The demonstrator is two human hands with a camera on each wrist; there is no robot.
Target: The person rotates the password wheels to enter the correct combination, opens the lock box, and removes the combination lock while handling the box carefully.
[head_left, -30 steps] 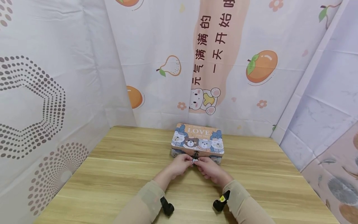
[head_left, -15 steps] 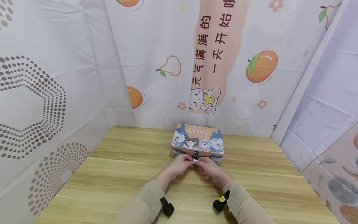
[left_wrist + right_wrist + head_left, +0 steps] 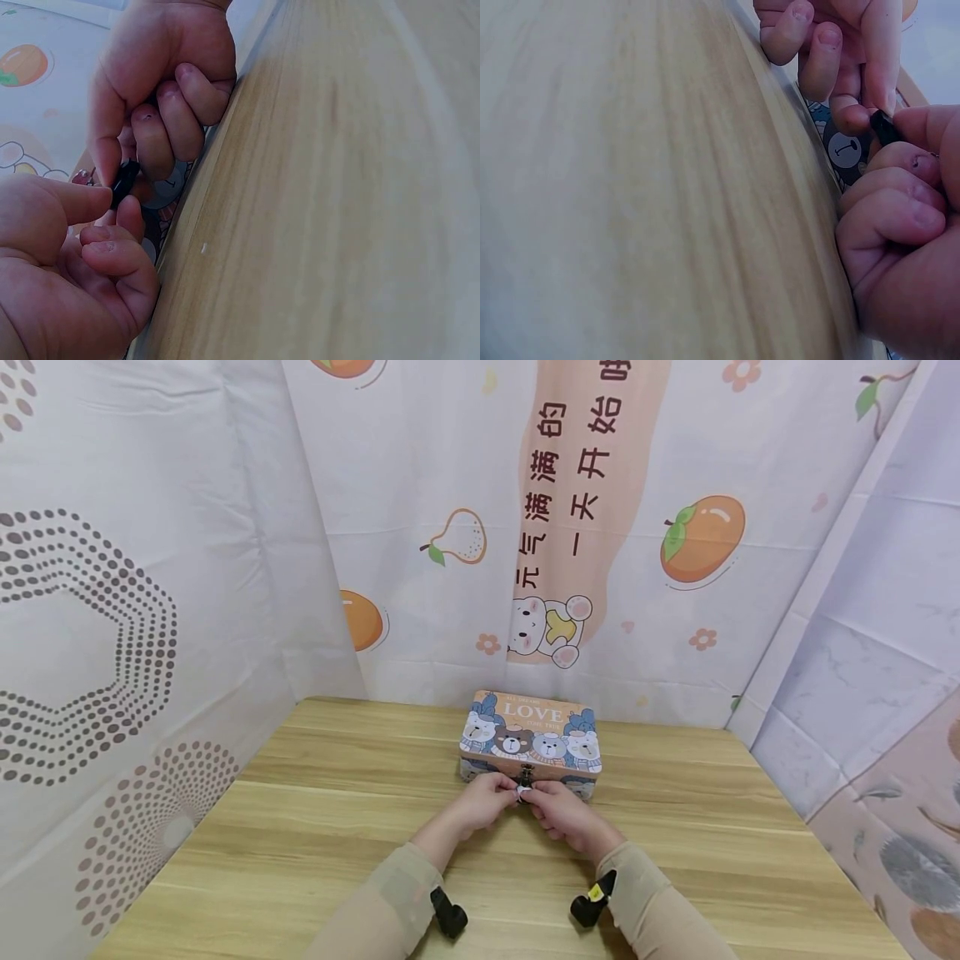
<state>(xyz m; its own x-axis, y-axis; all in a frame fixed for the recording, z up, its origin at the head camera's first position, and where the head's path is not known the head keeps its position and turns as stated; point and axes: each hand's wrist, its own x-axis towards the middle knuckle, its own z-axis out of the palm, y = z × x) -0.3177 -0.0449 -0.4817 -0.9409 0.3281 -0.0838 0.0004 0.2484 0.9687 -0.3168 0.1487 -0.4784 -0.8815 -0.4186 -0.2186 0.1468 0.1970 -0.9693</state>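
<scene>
A tin box (image 3: 528,731) printed with bears and the word LOVE stands on the table, its lid down. At the front clasp (image 3: 527,770) is a small black padlock (image 3: 125,184), mostly covered by fingers. My left hand (image 3: 482,800) pinches it from the left between thumb and fingertip. From the other side my right hand (image 3: 566,814) pinches it too, the remaining fingers curled in. The right wrist view shows the black padlock (image 3: 885,127) between both thumbs, close to the box front. Its face and any markings cannot be made out.
The wooden table (image 3: 337,793) runs under the box and both forearms. A patterned curtain (image 3: 420,460) hangs right behind the box, with more cloth on the left and right sides. Black camera mounts (image 3: 448,912) are strapped to both wrists.
</scene>
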